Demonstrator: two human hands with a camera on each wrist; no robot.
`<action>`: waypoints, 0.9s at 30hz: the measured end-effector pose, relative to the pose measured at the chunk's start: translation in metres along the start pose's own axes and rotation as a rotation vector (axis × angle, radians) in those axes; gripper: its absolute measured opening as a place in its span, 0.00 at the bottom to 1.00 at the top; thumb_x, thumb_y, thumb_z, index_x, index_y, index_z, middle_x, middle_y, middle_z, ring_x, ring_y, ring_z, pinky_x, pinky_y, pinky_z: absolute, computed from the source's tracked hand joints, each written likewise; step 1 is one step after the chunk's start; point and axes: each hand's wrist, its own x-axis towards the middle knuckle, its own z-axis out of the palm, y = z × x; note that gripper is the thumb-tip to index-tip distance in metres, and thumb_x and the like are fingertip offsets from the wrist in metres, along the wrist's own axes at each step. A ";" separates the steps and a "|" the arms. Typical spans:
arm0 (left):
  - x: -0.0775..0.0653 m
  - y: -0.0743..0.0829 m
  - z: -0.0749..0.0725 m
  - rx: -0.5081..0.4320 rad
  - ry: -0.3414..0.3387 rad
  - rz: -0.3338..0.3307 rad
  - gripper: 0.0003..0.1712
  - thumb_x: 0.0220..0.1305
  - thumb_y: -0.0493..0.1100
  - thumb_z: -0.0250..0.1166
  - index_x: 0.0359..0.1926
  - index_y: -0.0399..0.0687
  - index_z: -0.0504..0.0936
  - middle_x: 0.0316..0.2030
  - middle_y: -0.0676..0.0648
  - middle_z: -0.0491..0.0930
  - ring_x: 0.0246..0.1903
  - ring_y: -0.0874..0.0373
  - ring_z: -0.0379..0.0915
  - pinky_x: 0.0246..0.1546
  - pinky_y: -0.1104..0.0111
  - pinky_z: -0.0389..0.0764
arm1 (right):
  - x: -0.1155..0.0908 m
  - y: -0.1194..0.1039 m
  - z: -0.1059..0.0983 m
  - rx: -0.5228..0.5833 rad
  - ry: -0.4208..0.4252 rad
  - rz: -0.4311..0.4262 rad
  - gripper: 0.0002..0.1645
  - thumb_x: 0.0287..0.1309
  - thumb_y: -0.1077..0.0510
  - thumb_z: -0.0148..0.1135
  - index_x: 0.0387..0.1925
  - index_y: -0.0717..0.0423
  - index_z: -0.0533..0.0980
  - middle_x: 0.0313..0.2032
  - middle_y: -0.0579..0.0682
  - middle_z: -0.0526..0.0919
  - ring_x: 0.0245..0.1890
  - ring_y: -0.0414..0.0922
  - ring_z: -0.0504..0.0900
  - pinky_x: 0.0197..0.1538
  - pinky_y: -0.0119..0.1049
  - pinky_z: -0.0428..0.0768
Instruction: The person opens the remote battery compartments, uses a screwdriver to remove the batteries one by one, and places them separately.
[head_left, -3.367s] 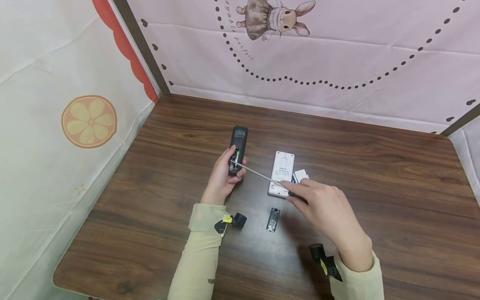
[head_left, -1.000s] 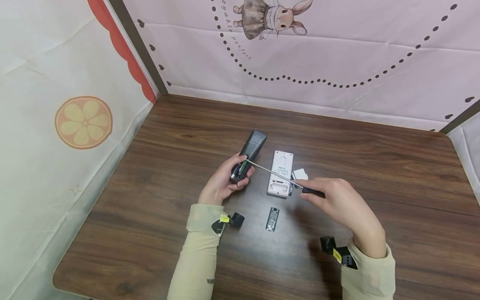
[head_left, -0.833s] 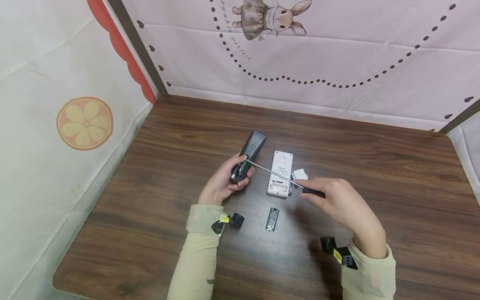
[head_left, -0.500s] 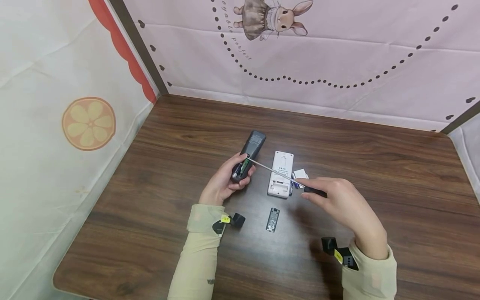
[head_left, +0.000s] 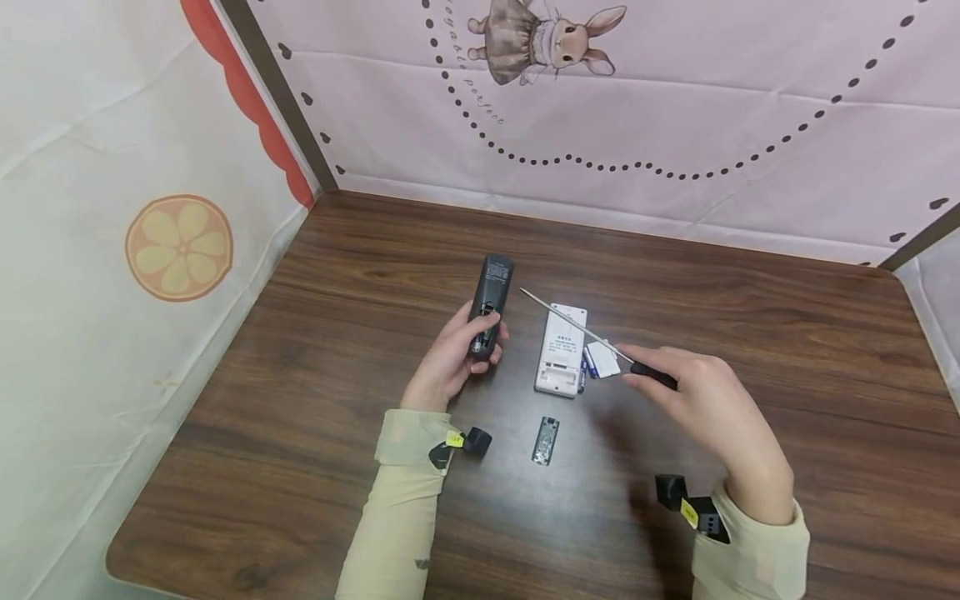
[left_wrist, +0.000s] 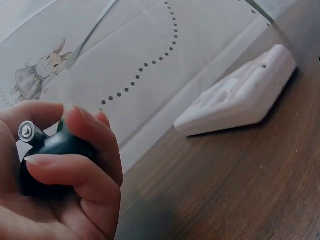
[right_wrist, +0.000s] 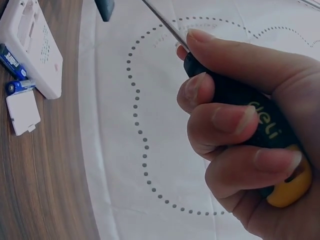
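Note:
My left hand (head_left: 450,358) grips a black remote control (head_left: 496,279), back side up, with its battery compartment uncovered. The thumb lies across that compartment. In the left wrist view one battery (left_wrist: 29,132) sticks up at the remote's near end, between the fingers. A screwdriver (head_left: 577,327) is held by its dark, yellow-ended handle in my right hand (head_left: 716,404); the right wrist view shows the fingers (right_wrist: 225,120) curled round it. Its tip is in the air to the right of the black remote, apart from it, and the shaft passes above a white remote control (head_left: 564,346).
The white remote lies face down with its battery compartment uncovered. Beside it are blue batteries (right_wrist: 12,61) and a white battery cover (head_left: 603,360). A black battery cover (head_left: 546,441) lies nearer me on the wooden table (head_left: 300,367). Fabric walls (head_left: 675,100) stand behind and at the left.
The screwdriver's tip has come away from the black remote's compartment as my right hand moved right. The remote has turned more upright in view, and my left thumb now covers part of the compartment.

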 end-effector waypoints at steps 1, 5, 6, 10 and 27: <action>0.001 0.000 0.001 0.030 0.029 0.000 0.24 0.64 0.44 0.57 0.59 0.51 0.62 0.32 0.45 0.73 0.17 0.60 0.69 0.08 0.78 0.62 | 0.000 0.001 -0.001 0.002 -0.001 0.004 0.22 0.49 0.58 0.68 0.50 0.48 0.79 0.41 0.47 0.85 0.41 0.46 0.83 0.41 0.43 0.80; 0.003 0.000 0.004 0.171 0.127 -0.008 0.25 0.62 0.42 0.59 0.58 0.52 0.61 0.33 0.43 0.74 0.16 0.59 0.70 0.08 0.77 0.63 | 0.000 0.003 -0.002 0.010 -0.011 0.025 0.22 0.50 0.58 0.67 0.50 0.48 0.78 0.42 0.47 0.84 0.42 0.47 0.83 0.43 0.44 0.79; 0.003 0.000 0.005 0.214 0.150 -0.009 0.26 0.61 0.41 0.59 0.58 0.53 0.61 0.32 0.43 0.74 0.16 0.60 0.70 0.07 0.77 0.63 | 0.000 0.003 -0.003 0.011 -0.015 0.029 0.22 0.50 0.58 0.67 0.50 0.48 0.78 0.42 0.47 0.84 0.42 0.47 0.83 0.43 0.44 0.79; 0.004 0.000 0.009 0.429 0.226 0.017 0.27 0.61 0.42 0.58 0.59 0.53 0.60 0.30 0.42 0.76 0.15 0.59 0.70 0.07 0.75 0.63 | 0.001 0.005 -0.003 0.015 -0.023 0.040 0.22 0.50 0.57 0.67 0.50 0.48 0.78 0.42 0.47 0.84 0.43 0.47 0.82 0.44 0.44 0.79; 0.010 -0.008 0.034 1.115 0.393 0.003 0.38 0.55 0.43 0.57 0.67 0.56 0.53 0.38 0.42 0.79 0.30 0.51 0.76 0.27 0.62 0.75 | 0.005 0.010 -0.007 0.034 -0.061 0.085 0.21 0.54 0.54 0.64 0.52 0.46 0.77 0.44 0.48 0.84 0.45 0.49 0.82 0.46 0.47 0.78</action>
